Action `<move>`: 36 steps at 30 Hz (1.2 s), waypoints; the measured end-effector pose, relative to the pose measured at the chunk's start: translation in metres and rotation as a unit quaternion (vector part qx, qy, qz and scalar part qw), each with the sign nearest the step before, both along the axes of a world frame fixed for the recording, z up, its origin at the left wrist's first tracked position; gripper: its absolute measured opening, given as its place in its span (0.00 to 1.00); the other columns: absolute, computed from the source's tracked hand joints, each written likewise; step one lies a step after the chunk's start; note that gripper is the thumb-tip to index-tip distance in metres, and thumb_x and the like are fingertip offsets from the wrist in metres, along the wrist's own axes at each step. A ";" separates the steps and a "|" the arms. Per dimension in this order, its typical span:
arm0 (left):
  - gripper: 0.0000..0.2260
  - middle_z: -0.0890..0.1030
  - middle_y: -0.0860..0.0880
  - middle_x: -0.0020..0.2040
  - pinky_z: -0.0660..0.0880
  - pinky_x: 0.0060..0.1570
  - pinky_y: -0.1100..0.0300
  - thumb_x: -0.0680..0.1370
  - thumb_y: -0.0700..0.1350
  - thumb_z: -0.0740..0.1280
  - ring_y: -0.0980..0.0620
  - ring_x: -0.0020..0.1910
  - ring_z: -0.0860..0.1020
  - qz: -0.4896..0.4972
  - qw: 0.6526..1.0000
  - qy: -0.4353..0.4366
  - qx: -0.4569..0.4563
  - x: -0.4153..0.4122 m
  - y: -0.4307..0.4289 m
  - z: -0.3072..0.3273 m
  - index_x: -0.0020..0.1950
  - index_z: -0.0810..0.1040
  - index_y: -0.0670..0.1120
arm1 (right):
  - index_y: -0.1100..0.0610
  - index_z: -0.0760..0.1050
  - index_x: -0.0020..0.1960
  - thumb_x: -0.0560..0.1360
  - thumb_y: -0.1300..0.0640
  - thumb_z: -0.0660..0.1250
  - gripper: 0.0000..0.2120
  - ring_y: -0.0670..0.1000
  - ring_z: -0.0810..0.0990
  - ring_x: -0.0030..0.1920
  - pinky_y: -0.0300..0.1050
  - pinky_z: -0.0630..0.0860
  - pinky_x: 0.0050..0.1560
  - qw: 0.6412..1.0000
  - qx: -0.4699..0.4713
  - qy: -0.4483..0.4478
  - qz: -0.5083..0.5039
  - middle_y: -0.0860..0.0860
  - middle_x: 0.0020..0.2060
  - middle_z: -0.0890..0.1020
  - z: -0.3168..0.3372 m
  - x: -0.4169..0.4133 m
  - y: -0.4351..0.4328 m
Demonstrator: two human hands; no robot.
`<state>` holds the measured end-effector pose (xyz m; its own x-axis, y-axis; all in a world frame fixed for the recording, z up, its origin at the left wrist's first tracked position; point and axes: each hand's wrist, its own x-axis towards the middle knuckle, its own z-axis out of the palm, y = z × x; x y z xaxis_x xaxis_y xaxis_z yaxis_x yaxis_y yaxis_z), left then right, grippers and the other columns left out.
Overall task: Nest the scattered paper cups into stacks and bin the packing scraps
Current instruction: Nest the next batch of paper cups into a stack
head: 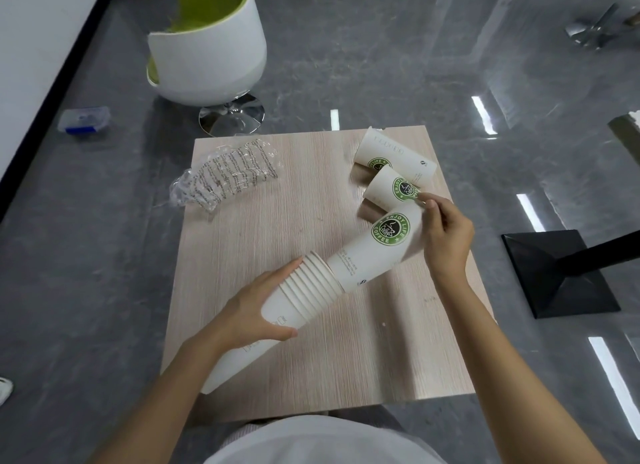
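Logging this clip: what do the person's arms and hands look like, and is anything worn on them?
The left forearm and right forearm are bare as far as the frame shows, with no sleeves in view. The left hand and right hand have no gloves, and no watch, bracelet or ring shows. At the bottom edge is a pale, whitish top.
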<state>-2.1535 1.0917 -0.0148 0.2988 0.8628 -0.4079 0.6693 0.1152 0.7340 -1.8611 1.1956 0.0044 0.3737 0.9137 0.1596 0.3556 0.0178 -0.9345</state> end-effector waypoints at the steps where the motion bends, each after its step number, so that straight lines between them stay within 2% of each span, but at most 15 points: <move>1: 0.50 0.65 0.64 0.69 0.68 0.66 0.53 0.65 0.52 0.79 0.61 0.65 0.68 0.001 1.000 -0.002 -0.001 0.000 -0.001 0.000 0.69 0.48 0.80 | 0.58 0.82 0.51 0.78 0.62 0.61 0.11 0.35 0.78 0.46 0.31 0.71 0.50 1.000 0.000 0.003 -0.001 0.47 0.47 0.83 -0.001 -0.001 -0.001; 5: 0.49 0.65 0.64 0.70 0.68 0.66 0.54 0.65 0.52 0.79 0.63 0.66 0.67 -0.005 1.000 -0.007 -0.005 0.000 -0.004 0.002 0.70 0.48 0.79 | 0.57 0.81 0.52 0.78 0.62 0.61 0.11 0.45 0.80 0.51 0.38 0.73 0.53 1.000 -0.001 0.018 -0.012 0.47 0.47 0.83 -0.003 -0.003 -0.003; 8: 0.49 0.65 0.64 0.71 0.68 0.67 0.54 0.65 0.52 0.79 0.63 0.67 0.67 -0.009 1.000 -0.014 -0.010 0.001 -0.003 0.003 0.70 0.49 0.79 | 0.57 0.81 0.52 0.78 0.63 0.60 0.11 0.47 0.80 0.52 0.40 0.74 0.54 1.000 0.000 0.024 -0.014 0.48 0.47 0.83 -0.002 -0.005 -0.004; 13: 0.49 0.65 0.65 0.72 0.67 0.69 0.53 0.64 0.52 0.80 0.63 0.69 0.66 -0.020 0.999 -0.033 -0.019 0.002 -0.003 0.004 0.72 0.51 0.77 | 0.59 0.81 0.52 0.79 0.63 0.60 0.11 0.44 0.79 0.50 0.38 0.74 0.54 0.999 0.002 0.033 -0.020 0.49 0.48 0.83 -0.001 -0.009 -0.005; 16: 0.49 0.65 0.65 0.72 0.67 0.69 0.53 0.65 0.52 0.80 0.63 0.68 0.66 -0.014 0.999 -0.038 -0.015 0.004 -0.002 0.006 0.71 0.51 0.77 | 0.59 0.81 0.52 0.78 0.63 0.60 0.11 0.46 0.80 0.51 0.40 0.75 0.54 0.999 -0.011 0.038 -0.007 0.51 0.48 0.84 -0.003 -0.016 -0.005; 20: 0.49 0.65 0.65 0.72 0.67 0.67 0.57 0.65 0.49 0.80 0.66 0.68 0.66 -0.002 0.999 -0.050 -0.005 0.008 0.002 0.008 0.70 0.51 0.79 | 0.58 0.81 0.51 0.78 0.64 0.61 0.10 0.45 0.80 0.51 0.40 0.75 0.55 0.997 -0.019 0.052 0.056 0.50 0.47 0.84 -0.002 -0.035 -0.020; 26: 0.49 0.67 0.64 0.71 0.69 0.67 0.54 0.64 0.50 0.80 0.62 0.67 0.68 0.016 0.998 -0.054 -0.010 0.012 0.006 0.009 0.73 0.52 0.75 | 0.57 0.81 0.55 0.79 0.62 0.62 0.10 0.43 0.80 0.54 0.38 0.74 0.56 0.982 -0.061 0.075 0.159 0.48 0.51 0.84 -0.009 -0.063 -0.049; 32: 0.49 0.68 0.65 0.70 0.70 0.61 0.62 0.65 0.49 0.80 0.65 0.64 0.70 0.030 0.997 -0.064 -0.005 0.015 0.007 0.010 0.73 0.52 0.75 | 0.55 0.76 0.63 0.80 0.56 0.60 0.14 0.36 0.76 0.58 0.31 0.71 0.58 0.976 -0.081 0.077 0.188 0.40 0.55 0.80 -0.002 -0.069 -0.059; 36: 0.49 0.68 0.70 0.67 0.70 0.57 0.68 0.65 0.48 0.80 0.72 0.61 0.70 0.041 0.996 -0.080 -0.002 0.019 0.009 0.013 0.71 0.53 0.77 | 0.55 0.75 0.65 0.79 0.54 0.60 0.16 0.37 0.77 0.57 0.30 0.72 0.55 0.965 -0.099 0.096 0.222 0.45 0.57 0.81 0.000 -0.076 -0.067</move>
<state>-2.1343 1.1010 -0.0013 0.2888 0.8856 -0.3636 0.5314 0.1677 0.8304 -1.9371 1.1291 0.0046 -0.0559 0.9961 -0.0689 0.1742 -0.0582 -0.9830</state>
